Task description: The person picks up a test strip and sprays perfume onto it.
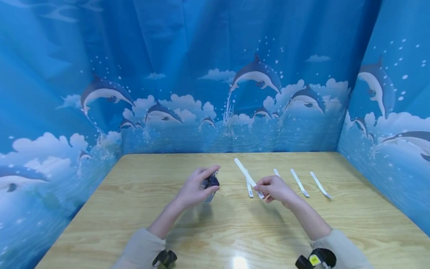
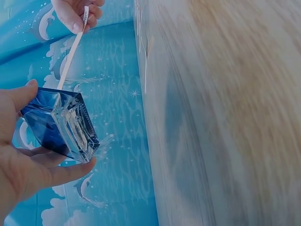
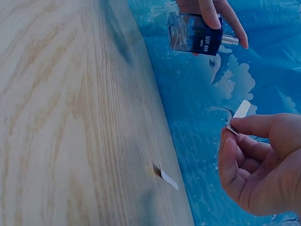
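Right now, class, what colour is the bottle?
A blue bottle with a clear base, best in the left wrist view.

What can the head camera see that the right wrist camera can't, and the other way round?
Only the head view: both sleeves and several loose white strips spread on the table; the right wrist view catches just one. Only the right wrist view: readable lettering and a silver nozzle on the bottle. Both: left hand gripping the bottle, right hand pinching a white strip, the table, and blue backdrop.
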Motion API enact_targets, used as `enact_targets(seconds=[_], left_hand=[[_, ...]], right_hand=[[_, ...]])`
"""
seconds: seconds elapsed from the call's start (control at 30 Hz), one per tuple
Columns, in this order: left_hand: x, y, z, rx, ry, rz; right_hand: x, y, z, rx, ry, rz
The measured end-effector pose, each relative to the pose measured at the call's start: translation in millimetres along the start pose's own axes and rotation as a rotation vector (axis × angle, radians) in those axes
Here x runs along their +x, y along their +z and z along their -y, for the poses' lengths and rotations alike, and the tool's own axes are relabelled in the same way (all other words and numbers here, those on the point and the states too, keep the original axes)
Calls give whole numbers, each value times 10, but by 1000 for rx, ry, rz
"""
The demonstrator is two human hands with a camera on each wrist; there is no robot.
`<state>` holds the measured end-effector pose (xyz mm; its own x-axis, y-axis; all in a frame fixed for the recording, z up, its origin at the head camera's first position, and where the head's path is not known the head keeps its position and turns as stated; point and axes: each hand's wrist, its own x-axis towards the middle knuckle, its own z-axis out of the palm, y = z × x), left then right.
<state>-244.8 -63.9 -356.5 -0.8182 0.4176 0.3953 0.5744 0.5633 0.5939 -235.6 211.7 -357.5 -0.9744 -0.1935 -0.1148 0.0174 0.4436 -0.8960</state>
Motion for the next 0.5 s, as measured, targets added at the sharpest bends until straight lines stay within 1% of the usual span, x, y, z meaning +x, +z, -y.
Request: enact_targets(seconds=[0.17,0.3,0.5], left_hand=[[20,15,-9,15,23,-29],[34,20,1,4,48,-40],[49,26,-19,11,75,-59]], right_hand=[[-4,11,18,-12,-6,7],[-10,21,12,-6,-2,4],[-21,40,37,1,-18,32]])
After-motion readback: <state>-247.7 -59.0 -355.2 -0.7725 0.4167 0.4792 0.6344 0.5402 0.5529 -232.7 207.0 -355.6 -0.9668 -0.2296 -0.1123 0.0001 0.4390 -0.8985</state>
